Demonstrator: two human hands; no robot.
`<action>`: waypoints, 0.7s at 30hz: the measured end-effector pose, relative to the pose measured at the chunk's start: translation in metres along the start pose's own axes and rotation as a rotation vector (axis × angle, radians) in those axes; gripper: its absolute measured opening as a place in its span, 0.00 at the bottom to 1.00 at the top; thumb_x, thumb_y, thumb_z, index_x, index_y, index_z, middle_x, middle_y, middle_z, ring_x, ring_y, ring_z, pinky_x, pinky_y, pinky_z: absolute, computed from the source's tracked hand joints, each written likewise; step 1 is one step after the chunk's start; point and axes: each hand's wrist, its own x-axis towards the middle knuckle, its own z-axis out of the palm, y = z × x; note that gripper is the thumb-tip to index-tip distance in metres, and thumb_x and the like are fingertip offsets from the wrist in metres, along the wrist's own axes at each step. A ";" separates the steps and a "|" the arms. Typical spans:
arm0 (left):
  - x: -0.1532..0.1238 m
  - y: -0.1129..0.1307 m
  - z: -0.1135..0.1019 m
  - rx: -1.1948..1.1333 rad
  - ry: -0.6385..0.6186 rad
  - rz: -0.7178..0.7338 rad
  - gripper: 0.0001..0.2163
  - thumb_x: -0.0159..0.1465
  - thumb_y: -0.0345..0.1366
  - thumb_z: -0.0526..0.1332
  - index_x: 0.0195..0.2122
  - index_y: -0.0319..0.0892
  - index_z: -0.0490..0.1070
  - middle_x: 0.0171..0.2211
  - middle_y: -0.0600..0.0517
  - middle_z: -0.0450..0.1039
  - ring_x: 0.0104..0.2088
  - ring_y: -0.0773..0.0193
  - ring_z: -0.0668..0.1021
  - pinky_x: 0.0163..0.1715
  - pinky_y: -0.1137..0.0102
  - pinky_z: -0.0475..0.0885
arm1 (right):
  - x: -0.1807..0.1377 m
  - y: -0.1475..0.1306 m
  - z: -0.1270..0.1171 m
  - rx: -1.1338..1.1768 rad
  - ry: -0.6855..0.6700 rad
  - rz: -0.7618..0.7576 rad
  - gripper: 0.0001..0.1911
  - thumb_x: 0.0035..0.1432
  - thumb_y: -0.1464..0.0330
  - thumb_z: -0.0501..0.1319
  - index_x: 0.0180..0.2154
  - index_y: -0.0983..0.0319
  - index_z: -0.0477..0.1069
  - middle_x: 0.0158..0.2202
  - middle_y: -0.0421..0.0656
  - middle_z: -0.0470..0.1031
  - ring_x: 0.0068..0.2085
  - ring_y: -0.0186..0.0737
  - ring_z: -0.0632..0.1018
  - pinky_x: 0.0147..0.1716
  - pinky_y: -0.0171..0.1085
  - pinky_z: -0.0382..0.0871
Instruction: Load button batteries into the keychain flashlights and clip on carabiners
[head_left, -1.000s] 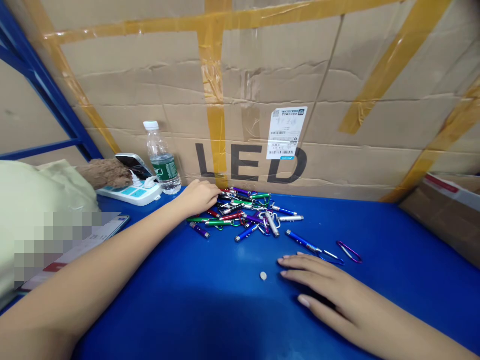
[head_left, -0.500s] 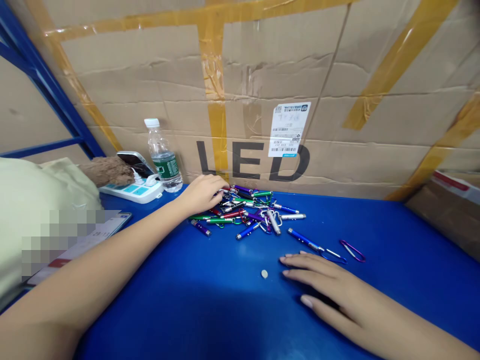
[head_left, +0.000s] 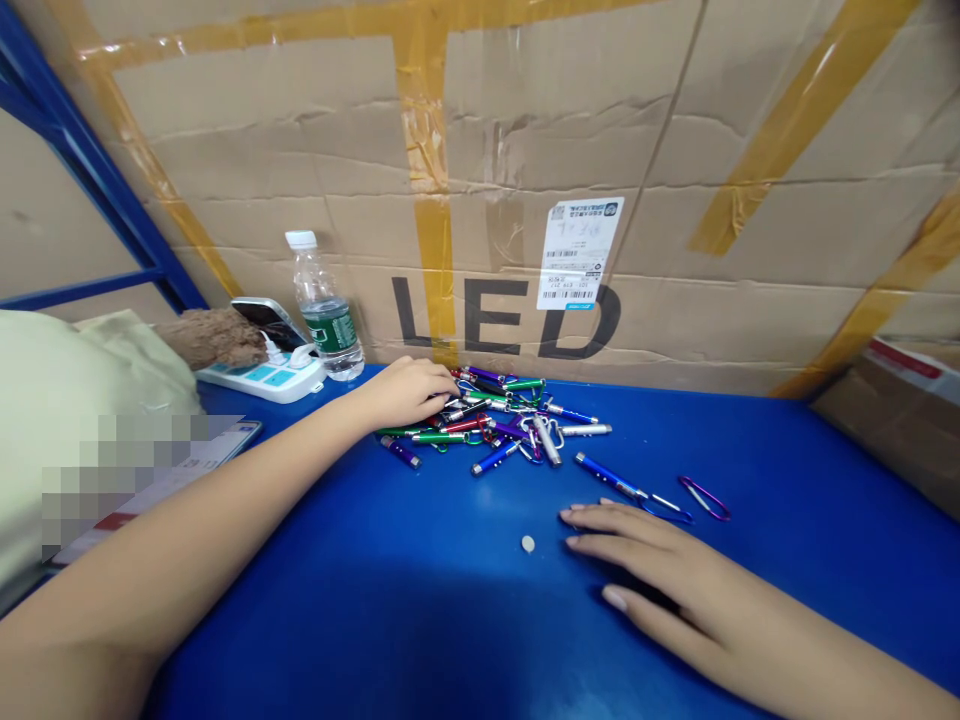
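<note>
My left hand [head_left: 411, 390] lies over the left end of a pile of small metal penlights [head_left: 491, 425] with keychain clips. Its fingers bend loosely over the pile and their tips are partly hidden; I see nothing gripped. The penlights are green, red, blue, purple, black and silver. My right hand [head_left: 660, 560] rests palm down with the fingers spread, holding nothing. Just beyond its fingers is a blue penlight [head_left: 607, 473] with a blue carabiner clip [head_left: 667, 510]. A small round silvery disc [head_left: 528, 544], like a button cell, lies left of the right fingertips.
A purple carabiner [head_left: 705, 498] lies on the blue tabletop [head_left: 360, 600] at right. A large taped carton [head_left: 337, 150] marked LED walls off the back. At left stand a water bottle [head_left: 330, 320], a white power strip [head_left: 277, 378] and a phone [head_left: 266, 318]. A brown box [head_left: 900, 410] sits right.
My left fingers have drawn back slightly and curled a little more at the pile's edge. The right hand and the loose pieces have stayed put.
</note>
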 end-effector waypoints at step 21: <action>-0.014 -0.038 -0.024 -0.077 -0.249 -0.243 0.15 0.63 0.40 0.59 0.48 0.42 0.74 0.44 0.48 0.78 0.42 0.60 0.79 0.41 0.71 0.70 | -0.002 0.004 0.002 -0.012 0.015 0.033 0.21 0.65 0.58 0.53 0.57 0.50 0.70 0.60 0.43 0.68 0.59 0.48 0.71 0.57 0.51 0.66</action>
